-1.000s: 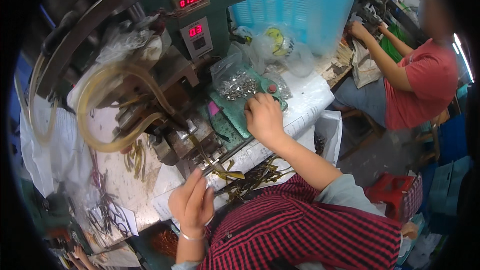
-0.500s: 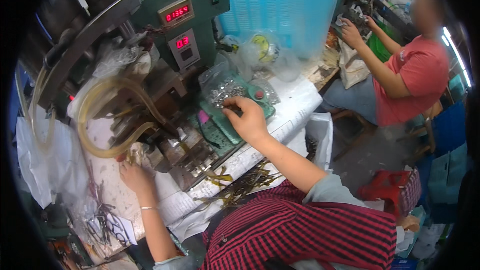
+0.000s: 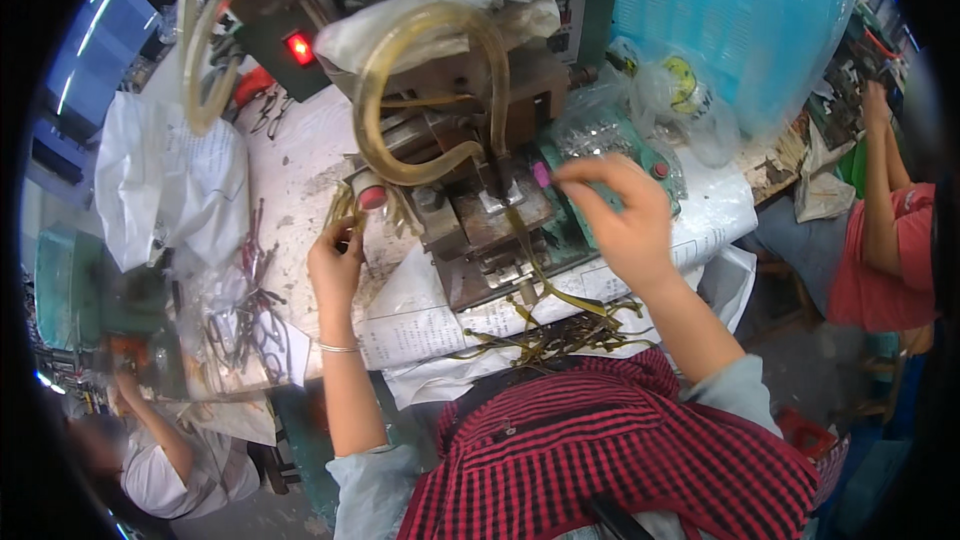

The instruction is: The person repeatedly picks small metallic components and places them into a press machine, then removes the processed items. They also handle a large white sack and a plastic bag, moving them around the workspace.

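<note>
My left hand (image 3: 336, 265) is closed at the left of the press, its fingertips on one of the slender olive-brown strips (image 3: 343, 206) beside a red round button (image 3: 371, 198). My right hand (image 3: 630, 220) hovers right of the metal press block (image 3: 515, 205), with thumb and forefinger pinched; whatever they hold is too small to make out. Close to those fingertips is a pink piece (image 3: 541, 174). Behind this hand, a clear bag of small shiny metal parts (image 3: 597, 137) lies on the green machine base (image 3: 665, 145). An olive strip (image 3: 521, 236) slants from the block toward me.
A pile of olive strips (image 3: 560, 338) lies on paper at the front edge. A yellowish hose (image 3: 370, 90) loops above the press. White plastic bags (image 3: 175, 175) hang at left; a blue crate (image 3: 730, 30) stands behind. Co-workers sit at right (image 3: 890, 260) and lower left (image 3: 180, 465).
The view has swung left. My right hand has left the bag of metal parts and moved toward the press block. My left hand has its fingertips among the olive strips by the button.
</note>
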